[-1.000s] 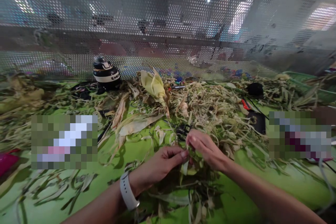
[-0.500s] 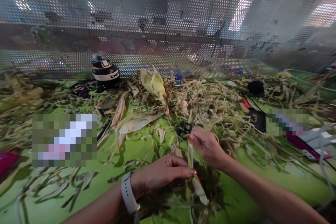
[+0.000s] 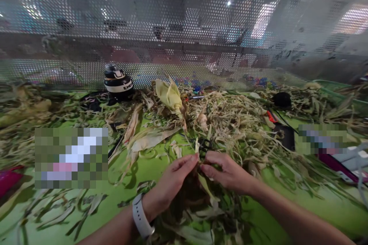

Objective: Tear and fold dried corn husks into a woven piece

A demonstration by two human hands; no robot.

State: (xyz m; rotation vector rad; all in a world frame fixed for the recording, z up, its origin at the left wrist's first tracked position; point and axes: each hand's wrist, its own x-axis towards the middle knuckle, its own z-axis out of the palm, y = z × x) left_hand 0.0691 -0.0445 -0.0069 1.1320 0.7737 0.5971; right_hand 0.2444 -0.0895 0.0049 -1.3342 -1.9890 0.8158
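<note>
My left hand [image 3: 174, 178], with a white watch band [image 3: 140, 214] on its wrist, is closed in a pinch on a pale green strip of corn husk [image 3: 207, 188]. One end of the strip pokes up above the fingertips, and the rest slants down beneath my hands. My right hand [image 3: 225, 171] is also closed, thumb against fingers, on the strip just to the right of the left one. Just beyond the fingers lies a small black object [image 3: 204, 144] whose kind I cannot make out. Loose husk strips [image 3: 201, 214] lie below my hands.
A yellow-green husk bundle [image 3: 169, 97] rises from dry husk scraps [image 3: 230, 118] spread across the green table [image 3: 149, 164]. A black bottle [image 3: 118, 84] stands at the back left before a perforated metal panel [image 3: 172, 15]. A black pouch [image 3: 284, 136] lies at right, near a magenta-edged object [image 3: 333, 164].
My left hand has moved up and slightly left, bringing its fingertips beside the right hand's. The right hand has come down a little. The husk strip's upper end now shows above the fingers.
</note>
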